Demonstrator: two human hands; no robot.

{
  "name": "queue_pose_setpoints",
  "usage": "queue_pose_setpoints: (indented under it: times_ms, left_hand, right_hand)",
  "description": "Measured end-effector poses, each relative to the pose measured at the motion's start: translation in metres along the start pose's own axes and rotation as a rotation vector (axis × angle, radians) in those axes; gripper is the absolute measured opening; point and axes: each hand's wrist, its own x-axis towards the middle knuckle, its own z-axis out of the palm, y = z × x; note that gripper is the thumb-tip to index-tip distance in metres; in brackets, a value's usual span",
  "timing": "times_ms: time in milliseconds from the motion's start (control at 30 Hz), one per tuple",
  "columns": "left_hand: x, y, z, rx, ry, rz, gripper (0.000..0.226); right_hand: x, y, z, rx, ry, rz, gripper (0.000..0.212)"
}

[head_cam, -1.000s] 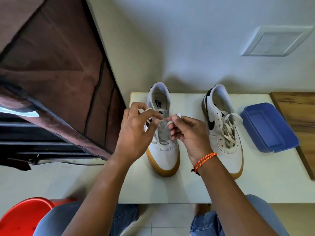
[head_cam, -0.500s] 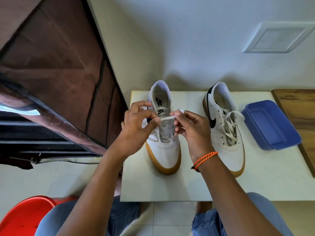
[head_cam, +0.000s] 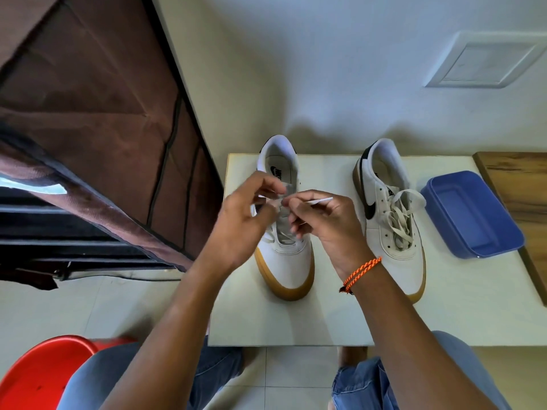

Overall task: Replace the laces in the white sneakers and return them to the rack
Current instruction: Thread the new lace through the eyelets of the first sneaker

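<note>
1. Two white sneakers with smooth uppers and gum-coloured rubber soles stand side by side on the pale, matte tabletop (head_cam: 296, 321), toes toward the person.
2. The left sneaker (head_cam: 285, 261) is partly laced; its flat white lace (head_cam: 321, 200) rises from the eyelets.
3. The right hand (head_cam: 325, 220) pinches the lace end between thumb and fingertips directly above the left sneaker's tongue.
4. The left hand (head_cam: 242, 220) is blurred, fingers curled, over the same sneaker's eyelets; what it holds cannot be told.
5. The right sneaker (head_cam: 390, 220) carries a black side mark and loose, flat laces piled on its tongue.
6. A blue rectangular plastic container (head_cam: 470, 214) with rounded corners lies just beside the right sneaker; nothing shows inside.
</note>
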Motion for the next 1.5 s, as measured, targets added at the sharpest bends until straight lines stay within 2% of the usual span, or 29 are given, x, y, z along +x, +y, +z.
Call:
queue_pose_setpoints:
  times_ms: [67,133,267,500,633,800,900,1000,1233,1500]
  left_hand:
    - [-0.002,0.006,0.014,-0.147,-0.041,-0.037,0.026]
    - [-0.003,0.002,0.02,-0.126,-0.042,-0.065,0.029]
    - [0.0,-0.008,0.017,0.023,-0.029,-0.162,0.022]
    - [0.002,-0.008,0.011,0.227,0.084,-0.178,0.005]
    - [0.001,-0.003,0.01,0.329,0.117,-0.179,0.003]
    - [-0.005,-0.002,0.02,0.64,0.1,-0.173,0.013]
    - [-0.008,-0.002,0.033,0.624,0.139,-0.235,0.02]
    - [-0.009,-0.001,0.041,0.629,0.15,-0.308,0.012]
    - [-0.008,-0.001,0.042,0.51,0.134,-0.371,0.013]
    - [-0.004,-0.002,0.039,0.456,0.065,-0.367,0.01]
  right_hand:
    - [-0.002,-0.001,0.002,-0.049,-0.056,-0.046,0.012]
    - [-0.002,0.001,0.005,-0.127,-0.045,-0.085,0.009]
    - [-0.001,0.006,0.001,-0.304,0.014,-0.153,0.007]
    - [0.002,0.001,-0.013,-0.36,-0.013,-0.144,0.01]
    - [0.004,0.0,-0.02,-0.365,0.018,-0.142,0.011]
    - [0.005,0.003,-0.027,-0.445,0.053,-0.094,0.014]
    - [0.004,0.006,-0.032,-0.487,-0.012,-0.019,0.015]
    - [0.0,0.008,-0.036,-0.551,-0.074,0.03,0.016]
    - [-0.004,0.01,-0.038,-0.623,-0.064,0.048,0.026]
    - [-0.006,0.01,-0.036,-0.677,-0.054,0.036,0.023]
